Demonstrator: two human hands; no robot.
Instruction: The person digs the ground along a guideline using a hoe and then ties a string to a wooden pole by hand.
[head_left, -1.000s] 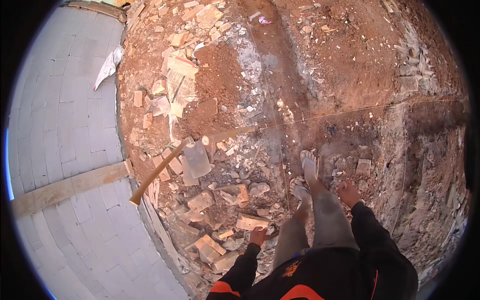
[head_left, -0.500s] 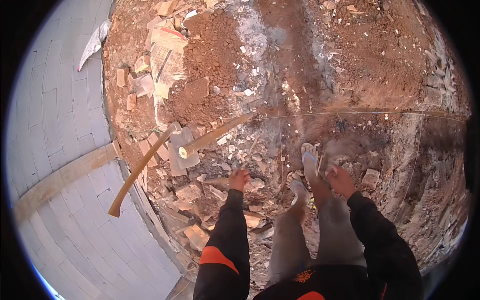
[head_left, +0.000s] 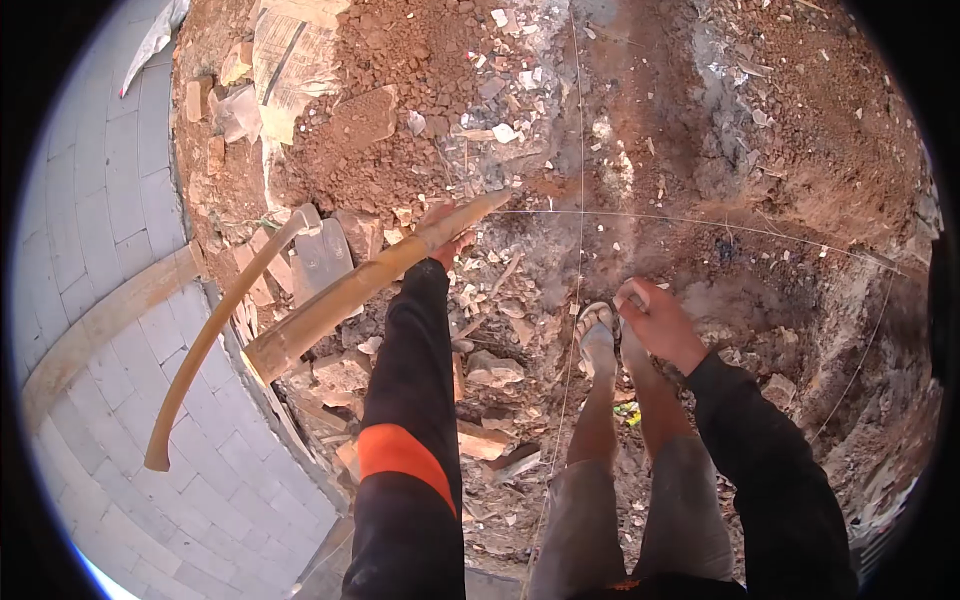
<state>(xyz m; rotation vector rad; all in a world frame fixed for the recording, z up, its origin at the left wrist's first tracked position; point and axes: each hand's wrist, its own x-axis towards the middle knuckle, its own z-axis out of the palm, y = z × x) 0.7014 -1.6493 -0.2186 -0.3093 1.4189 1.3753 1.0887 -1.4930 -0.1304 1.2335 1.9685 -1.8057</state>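
Observation:
My left hand [head_left: 455, 243] is wrapped round the lower part of a wooden stake [head_left: 345, 298]. The stake's thick cut end rises toward the camera, and its narrow end is near the rubble, where a thin string [head_left: 660, 216] runs from it to the right. Just left of the stake, a hoe-like tool with a curved wooden handle [head_left: 215, 330] leans by the block wall; a flat grey blade [head_left: 322, 255] is near its head. In front of my shin, my right hand [head_left: 655, 318] has its fingers curled together; whatever may be in them is hidden.
A grey block wall [head_left: 90, 225] curves along the left side, with a plank-like band [head_left: 110, 315] across it. Broken bricks [head_left: 340, 372] and loose stones litter the soil by my sandalled feet [head_left: 598, 325]. A second string [head_left: 581, 130] crosses the first. A crumpled sack [head_left: 295, 55] lies ahead.
My left hand has reached forward and closed round the stake. The stake's thick end appears farther left and nearer. My right hand has moved up and slightly left, with its fingers still curled.

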